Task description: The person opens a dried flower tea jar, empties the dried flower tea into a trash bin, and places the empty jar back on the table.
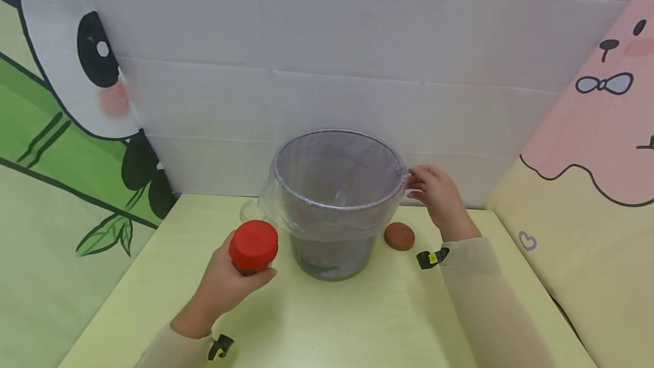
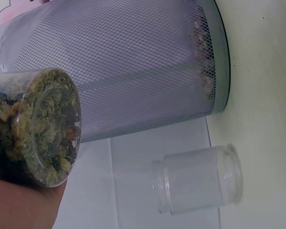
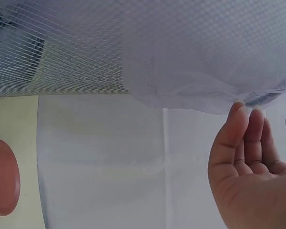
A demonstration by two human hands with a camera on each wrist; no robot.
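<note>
My left hand (image 1: 222, 283) grips a clear jar (image 2: 52, 124) with a red lid (image 1: 254, 243), to the left of the wastebasket. Dried, brownish-green bits that look like flowers or tea fill much of the jar. The mesh wastebasket (image 1: 332, 257) stands upright, lined with a thin see-through plastic bag (image 1: 311, 217) folded over its rim. At the rim's right side is my right hand (image 1: 436, 195), its fingertips (image 3: 238, 107) touching the bag's edge and the thumb apart from them. More dried bits show through the mesh low in the wastebasket.
Behind the wastebasket on the left stands a clear glass jar (image 2: 195, 179) without a lid. A reddish-brown round lid (image 1: 399, 236) lies on the pale table (image 1: 327, 322) to the right. White sheeting (image 1: 332, 44) rises behind, with printed panels at both sides.
</note>
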